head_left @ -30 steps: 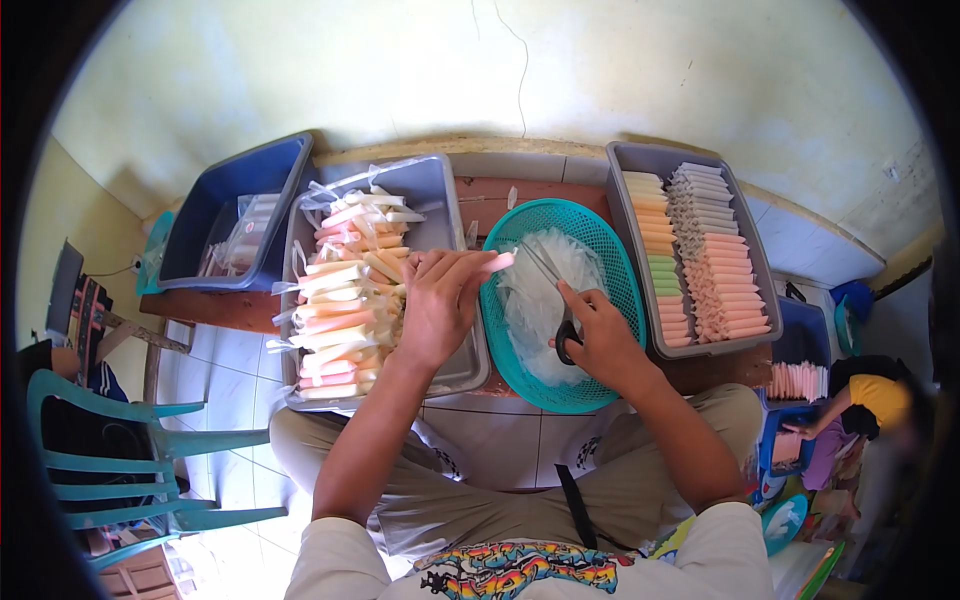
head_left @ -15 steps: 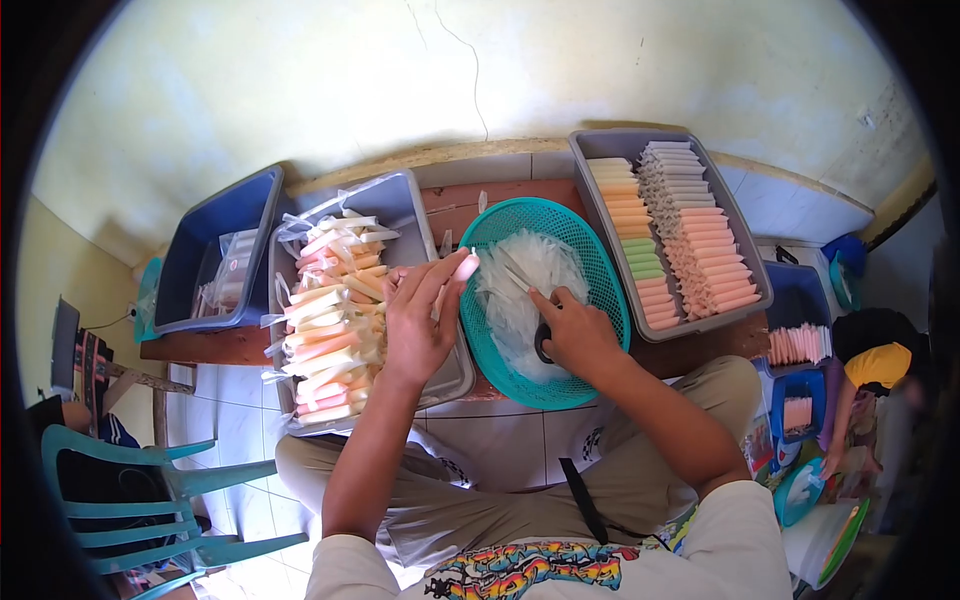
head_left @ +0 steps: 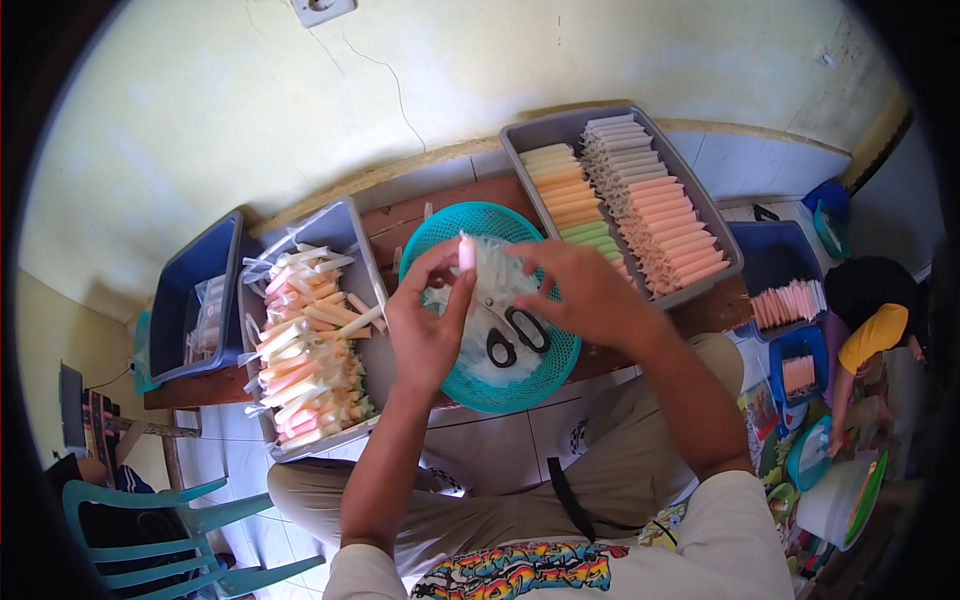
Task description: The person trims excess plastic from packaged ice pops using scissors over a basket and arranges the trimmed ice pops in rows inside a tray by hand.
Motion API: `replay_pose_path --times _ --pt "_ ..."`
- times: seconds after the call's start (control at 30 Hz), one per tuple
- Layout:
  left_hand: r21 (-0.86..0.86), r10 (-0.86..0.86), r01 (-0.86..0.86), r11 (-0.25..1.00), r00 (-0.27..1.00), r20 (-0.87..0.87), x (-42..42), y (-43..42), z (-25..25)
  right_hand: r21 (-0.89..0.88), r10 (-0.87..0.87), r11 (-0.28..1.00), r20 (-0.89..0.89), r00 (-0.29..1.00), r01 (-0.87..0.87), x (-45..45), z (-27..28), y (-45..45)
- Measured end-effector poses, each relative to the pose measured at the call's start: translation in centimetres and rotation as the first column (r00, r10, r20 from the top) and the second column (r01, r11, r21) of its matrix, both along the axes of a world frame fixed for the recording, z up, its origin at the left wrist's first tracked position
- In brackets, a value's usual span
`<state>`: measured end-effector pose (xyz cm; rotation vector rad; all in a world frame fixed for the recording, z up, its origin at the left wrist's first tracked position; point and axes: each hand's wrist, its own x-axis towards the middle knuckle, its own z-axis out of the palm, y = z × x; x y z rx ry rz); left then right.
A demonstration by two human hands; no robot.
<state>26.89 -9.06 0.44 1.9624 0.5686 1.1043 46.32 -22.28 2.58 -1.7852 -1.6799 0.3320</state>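
Observation:
Between thumb and fingers, my left hand (head_left: pixel 428 315) holds a pink filled tube (head_left: pixel 467 252) upright over the teal basket (head_left: pixel 566 362). My right hand (head_left: pixel 575 290) is empty, its fingers apart, just right of the tube. Below both hands, black-handled scissors (head_left: pixel 516 340) lie on clear plastic scraps (head_left: pixel 480 365) in the basket. A grey tray (head_left: pixel 372 270) at the left holds a loose heap of pink, yellow and cream tubes (head_left: pixel 300 350). In the grey tray (head_left: pixel 640 118) at the right, tubes (head_left: pixel 680 230) lie in neat rows.
A dark blue bin (head_left: pixel 200 260) stands at the far left, above a teal plastic chair (head_left: pixel 180 530). Past the right end of the wooden bench (head_left: pixel 725 300) is a blue bin (head_left: pixel 775 250) with pink tubes. A person in a yellow sleeve (head_left: pixel 872 338) reaches down at the far right.
My right hand has let go of the scissors, which now lie in the basket. The pink tube is now upright in my left hand. The view has turned, shifting the trays.

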Motion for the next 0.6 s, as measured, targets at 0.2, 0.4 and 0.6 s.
replay_pose_path --times 0.2,0.4,0.6 --pt "-0.163 -0.213 0.252 0.954 0.951 0.226 8.2 -1.5 1.4 0.058 -0.078 0.994 -0.235 0.969 0.094 6.5 3.2 -3.4" --pt "-0.313 -0.309 0.389 0.866 0.910 0.277 13.9 -3.2 0.1 0.112 -0.148 0.978 -0.231 0.961 0.178 9.3 1.8 -4.2" --pt "-0.411 -0.309 0.417 0.811 0.901 0.304 16.2 -4.0 -1.5 0.083 -0.183 0.975 -0.236 0.954 0.207 11.5 1.3 -4.9"
